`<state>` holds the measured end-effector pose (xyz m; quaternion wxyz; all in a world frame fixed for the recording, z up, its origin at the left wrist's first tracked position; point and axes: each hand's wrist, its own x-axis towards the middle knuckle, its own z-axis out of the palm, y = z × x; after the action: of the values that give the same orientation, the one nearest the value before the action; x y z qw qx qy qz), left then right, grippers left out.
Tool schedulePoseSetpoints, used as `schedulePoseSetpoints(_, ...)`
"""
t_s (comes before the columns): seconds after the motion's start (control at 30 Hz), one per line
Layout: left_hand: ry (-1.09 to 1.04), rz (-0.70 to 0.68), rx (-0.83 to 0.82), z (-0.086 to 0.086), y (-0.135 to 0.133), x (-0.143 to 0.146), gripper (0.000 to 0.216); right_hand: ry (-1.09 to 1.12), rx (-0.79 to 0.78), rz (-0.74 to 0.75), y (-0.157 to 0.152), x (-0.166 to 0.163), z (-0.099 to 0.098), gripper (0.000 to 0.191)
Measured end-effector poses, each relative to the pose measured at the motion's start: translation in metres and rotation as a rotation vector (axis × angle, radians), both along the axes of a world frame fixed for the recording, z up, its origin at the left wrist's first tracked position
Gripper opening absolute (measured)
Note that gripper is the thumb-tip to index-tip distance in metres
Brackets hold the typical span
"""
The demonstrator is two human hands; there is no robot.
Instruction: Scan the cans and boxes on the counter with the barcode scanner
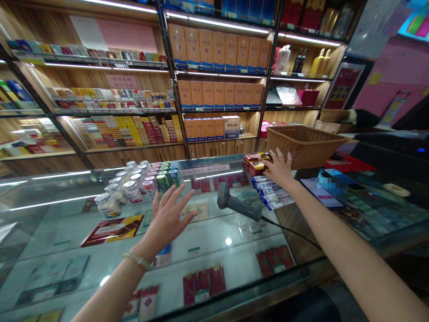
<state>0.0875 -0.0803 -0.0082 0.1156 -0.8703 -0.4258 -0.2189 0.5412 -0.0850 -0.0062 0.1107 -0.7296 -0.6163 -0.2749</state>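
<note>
The left hand (170, 211) is hovering over the near-left part of the glass counter (214, 237), palm down, with its fingers spread and nothing in its grasp; a pale beaded bracelet (138, 260) is encircling the wrist. The right hand (280, 170) is reaching across to the far right side with its fingers open and spread, and its thumb side is lying close to the stacked red and yellow packs (256, 167); whether it is touching them cannot be determined. These packs are resting at the far edge of the counter, and a fanned group of blue and white packets (270, 193) is lying just on their near side. A wicker basket (303, 145) is standing beyond the right hand. A handheld scanner (239, 206) is lying between the two hands, its head pointing left and its black cable (291, 230) running toward the near right. A single flat red and yellow pack (113, 229) is lying left of the left hand. Beyond that pack, clear lidded jars (133, 191) and pink, green and blue containers (163, 182) are standing in rows. A tablet-like device (320, 193) is lying on the right, partly behind the right forearm. Orange boxes (214, 48) are standing on the far shelves.
</note>
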Motion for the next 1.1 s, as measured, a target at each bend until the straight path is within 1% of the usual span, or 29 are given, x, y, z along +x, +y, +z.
schedulePoseSetpoints(0.23,-0.011,-0.025,0.024,-0.003,0.0,0.002,0.055,0.036,0.021,-0.022,0.0,0.004,-0.015,0.043)
schedulePoseSetpoints(0.37,-0.008,-0.035,0.045,-0.003,-0.002,0.005,0.055,0.045,0.007,-0.042,0.003,0.004,-0.018,0.043)
schedulePoseSetpoints(0.47,-0.002,-0.028,0.063,0.005,-0.003,0.012,0.054,0.077,-0.001,-0.054,0.004,0.006,-0.017,0.046)
schedulePoseSetpoints(0.53,0.011,-0.05,0.061,0.017,-0.003,0.023,0.054,0.105,-0.012,-0.058,0.003,0.01,-0.015,0.048)
schedulePoseSetpoints(0.63,0.016,-0.114,0.075,0.041,0.002,0.057,0.055,0.137,-0.045,-0.083,-0.001,0.018,-0.014,0.051)
schedulePoseSetpoints(0.7,0.011,-0.159,0.076,0.054,0.008,0.09,0.055,0.161,-0.061,-0.107,-0.003,0.025,-0.014,0.052)
schedulePoseSetpoints(0.77,0.018,-0.186,0.062,0.062,0.017,0.128,0.056,0.187,-0.053,-0.121,-0.005,0.032,-0.015,0.052)
schedulePoseSetpoints(0.83,0.02,-0.199,0.04,0.063,0.026,0.166,0.057,0.206,-0.032,-0.125,-0.006,0.037,-0.016,0.052)
schedulePoseSetpoints(0.93,0.042,-0.233,0.025,0.057,0.039,0.216,0.059,0.218,-0.022,-0.143,-0.006,0.043,-0.018,0.053)
schedulePoseSetpoints(1.0,0.071,-0.228,0.008,0.051,0.046,0.243,0.058,0.211,-0.019,-0.155,-0.006,0.044,-0.018,0.053)
schedulePoseSetpoints(1.1,0.094,-0.204,-0.011,0.043,0.054,0.273,0.059,0.178,0.007,-0.146,-0.005,0.044,-0.018,0.053)
